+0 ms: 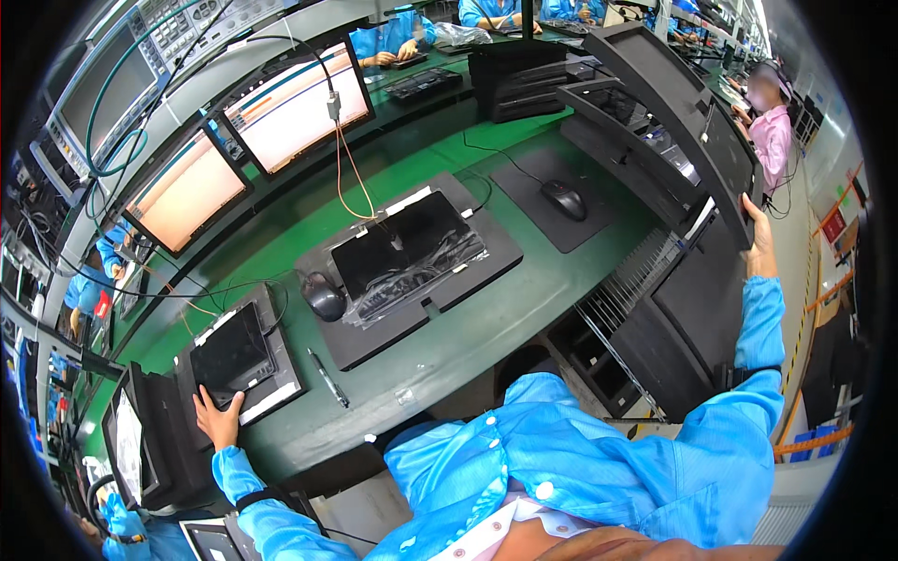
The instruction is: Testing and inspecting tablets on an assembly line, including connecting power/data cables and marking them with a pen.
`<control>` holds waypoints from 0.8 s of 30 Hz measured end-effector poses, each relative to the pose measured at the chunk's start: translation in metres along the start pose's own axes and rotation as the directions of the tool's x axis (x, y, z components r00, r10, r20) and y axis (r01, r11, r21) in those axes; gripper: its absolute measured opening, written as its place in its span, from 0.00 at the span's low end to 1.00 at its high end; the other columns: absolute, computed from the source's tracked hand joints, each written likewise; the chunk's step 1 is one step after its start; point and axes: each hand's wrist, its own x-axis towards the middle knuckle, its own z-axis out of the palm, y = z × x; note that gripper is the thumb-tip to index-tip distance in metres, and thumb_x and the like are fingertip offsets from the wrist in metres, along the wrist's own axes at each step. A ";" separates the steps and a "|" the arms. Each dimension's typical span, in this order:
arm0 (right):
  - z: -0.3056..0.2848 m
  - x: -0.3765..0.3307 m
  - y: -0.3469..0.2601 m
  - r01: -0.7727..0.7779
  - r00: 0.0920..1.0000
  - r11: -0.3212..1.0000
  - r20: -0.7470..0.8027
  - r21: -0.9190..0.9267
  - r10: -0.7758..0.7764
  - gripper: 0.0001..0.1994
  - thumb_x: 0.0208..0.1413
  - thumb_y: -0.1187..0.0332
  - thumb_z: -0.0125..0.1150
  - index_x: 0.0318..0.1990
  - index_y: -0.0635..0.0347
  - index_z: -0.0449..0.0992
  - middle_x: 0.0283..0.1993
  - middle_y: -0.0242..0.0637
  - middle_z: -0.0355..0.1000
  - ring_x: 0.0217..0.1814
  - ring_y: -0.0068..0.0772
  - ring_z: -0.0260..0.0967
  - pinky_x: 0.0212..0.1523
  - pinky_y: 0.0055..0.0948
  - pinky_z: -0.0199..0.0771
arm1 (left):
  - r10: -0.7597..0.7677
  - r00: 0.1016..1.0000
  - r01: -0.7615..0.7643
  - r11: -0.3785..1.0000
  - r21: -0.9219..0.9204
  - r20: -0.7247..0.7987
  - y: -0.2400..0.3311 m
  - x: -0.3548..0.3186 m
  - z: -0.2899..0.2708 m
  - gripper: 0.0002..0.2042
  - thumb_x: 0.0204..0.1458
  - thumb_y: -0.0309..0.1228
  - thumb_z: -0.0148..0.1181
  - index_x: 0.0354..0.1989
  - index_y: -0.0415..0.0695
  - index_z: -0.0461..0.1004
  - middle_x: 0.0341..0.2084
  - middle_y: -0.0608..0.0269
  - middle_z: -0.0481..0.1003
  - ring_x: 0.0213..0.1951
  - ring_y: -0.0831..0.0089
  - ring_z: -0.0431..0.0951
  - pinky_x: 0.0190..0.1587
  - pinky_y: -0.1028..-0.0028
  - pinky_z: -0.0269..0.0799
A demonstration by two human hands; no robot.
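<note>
The left hand point(220, 418), fingers spread apart, rests at the lower edge of the left device point(227, 344), a dark-screened unit on a black board at the bench's left end. The pen point(327, 379) lies on the green bench point(393, 393), right of this board. The right hand point(760, 234) is clamped on the lower end of the black tray point(655, 79), which is tilted above the wire rack point(631, 276) at the right. Mid-bench, the centre device point(407, 245), partly covered by clear film, sits on a second board; the left mouse point(323, 296) is just beside it. The right mouse point(563, 199) rests on a black mat point(519, 187). Farther back stand two lit monitors point(299, 103). Beyond, co-workers in blue point(393, 39) sit at work.
</note>
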 end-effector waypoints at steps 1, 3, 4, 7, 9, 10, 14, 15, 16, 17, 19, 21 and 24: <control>-0.011 0.026 0.001 0.033 0.999 0.999 0.013 -0.003 -0.033 0.08 0.59 0.72 0.67 0.43 0.64 0.80 0.39 0.40 0.81 0.38 0.34 0.82 0.42 0.31 0.87 | -0.011 1.000 0.011 1.000 0.003 -0.022 0.001 0.000 -0.001 0.54 0.45 0.65 0.67 0.76 0.48 0.52 0.74 0.39 0.48 0.75 0.47 0.49 0.73 0.49 0.40; -0.019 0.081 0.001 0.082 0.991 0.997 0.103 0.015 -0.083 0.08 0.57 0.74 0.68 0.43 0.63 0.79 0.40 0.40 0.80 0.38 0.34 0.81 0.41 0.31 0.86 | -0.011 1.000 0.011 1.000 0.001 0.018 0.002 0.001 -0.002 0.54 0.45 0.64 0.67 0.76 0.48 0.52 0.74 0.39 0.48 0.75 0.47 0.48 0.73 0.49 0.40; -0.016 0.108 0.001 0.081 0.997 0.994 0.025 -0.074 -0.079 0.10 0.56 0.74 0.69 0.44 0.64 0.79 0.41 0.40 0.80 0.40 0.34 0.81 0.42 0.32 0.85 | -0.020 1.000 0.019 1.000 0.004 0.022 0.002 0.001 -0.002 0.54 0.45 0.64 0.67 0.76 0.48 0.53 0.74 0.39 0.47 0.75 0.47 0.48 0.73 0.50 0.41; 0.019 0.158 0.011 0.070 0.963 0.926 -0.218 -0.370 -0.160 0.17 0.52 0.69 0.71 0.48 0.65 0.78 0.48 0.42 0.78 0.51 0.39 0.77 0.52 0.38 0.78 | -0.012 1.000 0.012 1.000 0.005 0.008 0.003 0.002 -0.001 0.54 0.44 0.64 0.68 0.76 0.48 0.53 0.74 0.39 0.48 0.74 0.46 0.50 0.73 0.52 0.43; 0.066 0.149 0.030 -0.110 0.595 0.115 -0.158 -0.987 -0.788 0.24 0.54 0.62 0.70 0.55 0.67 0.76 0.49 0.49 0.76 0.59 0.42 0.71 0.61 0.40 0.69 | 0.052 0.995 -0.052 0.999 0.003 -0.087 0.003 0.001 0.000 0.55 0.41 0.65 0.70 0.74 0.45 0.56 0.71 0.33 0.54 0.70 0.41 0.57 0.71 0.53 0.53; 0.095 0.131 0.045 0.154 0.456 -0.221 0.268 -0.963 -0.849 0.21 0.56 0.62 0.67 0.54 0.65 0.77 0.49 0.49 0.76 0.56 0.43 0.73 0.58 0.41 0.71 | 0.067 0.989 -0.068 0.998 -0.005 -0.132 0.003 0.000 0.001 0.55 0.40 0.64 0.71 0.74 0.43 0.56 0.70 0.31 0.55 0.70 0.40 0.59 0.70 0.53 0.55; 0.220 0.013 0.133 0.845 0.503 0.033 0.774 -0.533 -0.385 0.14 0.60 0.67 0.64 0.50 0.62 0.79 0.47 0.44 0.78 0.48 0.45 0.77 0.50 0.40 0.76 | 0.089 0.976 -0.106 0.991 -0.077 -0.198 0.008 -0.008 0.000 0.51 0.39 0.61 0.74 0.69 0.41 0.65 0.70 0.35 0.56 0.69 0.42 0.59 0.70 0.56 0.56; 0.247 -0.019 0.156 0.882 0.466 0.171 0.865 -0.438 -0.187 0.12 0.58 0.69 0.64 0.49 0.61 0.79 0.46 0.43 0.78 0.47 0.46 0.76 0.48 0.40 0.77 | 0.072 0.976 -0.089 0.993 -0.073 -0.206 0.010 -0.010 -0.001 0.51 0.38 0.62 0.74 0.68 0.41 0.66 0.70 0.35 0.57 0.69 0.42 0.60 0.69 0.56 0.57; 0.275 -0.047 0.179 0.934 0.351 0.080 0.935 -0.347 -0.048 0.12 0.57 0.69 0.64 0.48 0.61 0.79 0.45 0.44 0.77 0.47 0.47 0.76 0.47 0.41 0.77 | 0.058 0.974 -0.071 0.996 -0.053 -0.219 0.013 -0.012 -0.003 0.51 0.37 0.63 0.75 0.67 0.41 0.67 0.69 0.34 0.58 0.68 0.42 0.61 0.69 0.56 0.57; 0.298 -0.074 0.201 0.982 0.177 0.048 0.980 -0.182 0.088 0.11 0.56 0.69 0.65 0.46 0.60 0.80 0.44 0.44 0.77 0.46 0.48 0.75 0.46 0.41 0.77 | 0.039 0.972 -0.054 0.997 -0.056 -0.233 0.016 -0.015 -0.004 0.52 0.36 0.65 0.74 0.67 0.41 0.68 0.68 0.34 0.59 0.68 0.41 0.61 0.69 0.55 0.57; 0.338 -0.126 0.249 0.987 0.050 0.133 0.963 -0.088 0.265 0.10 0.56 0.69 0.65 0.44 0.60 0.80 0.41 0.44 0.75 0.45 0.50 0.75 0.45 0.42 0.77 | -0.024 0.969 0.015 0.999 -0.040 -0.248 0.024 -0.026 -0.007 0.54 0.36 0.68 0.71 0.67 0.41 0.67 0.68 0.34 0.58 0.70 0.42 0.59 0.68 0.46 0.54; 0.370 -0.178 0.299 0.967 -0.100 0.255 0.946 0.019 0.307 0.11 0.54 0.72 0.65 0.45 0.61 0.80 0.41 0.43 0.76 0.43 0.51 0.75 0.43 0.42 0.77 | -0.070 0.952 0.036 0.992 -0.119 -0.297 0.034 -0.048 -0.007 0.50 0.38 0.64 0.73 0.65 0.38 0.67 0.68 0.29 0.57 0.70 0.40 0.58 0.68 0.48 0.55; 0.404 -0.252 0.364 0.864 -0.434 0.343 0.891 0.369 0.134 0.15 0.50 0.74 0.62 0.48 0.60 0.79 0.48 0.41 0.74 0.48 0.47 0.72 0.46 0.42 0.74 | 0.048 0.908 -0.213 0.909 -0.359 -0.417 0.050 -0.101 -0.008 0.32 0.49 0.40 0.75 0.59 0.34 0.71 0.61 0.39 0.65 0.64 0.45 0.65 0.67 0.57 0.61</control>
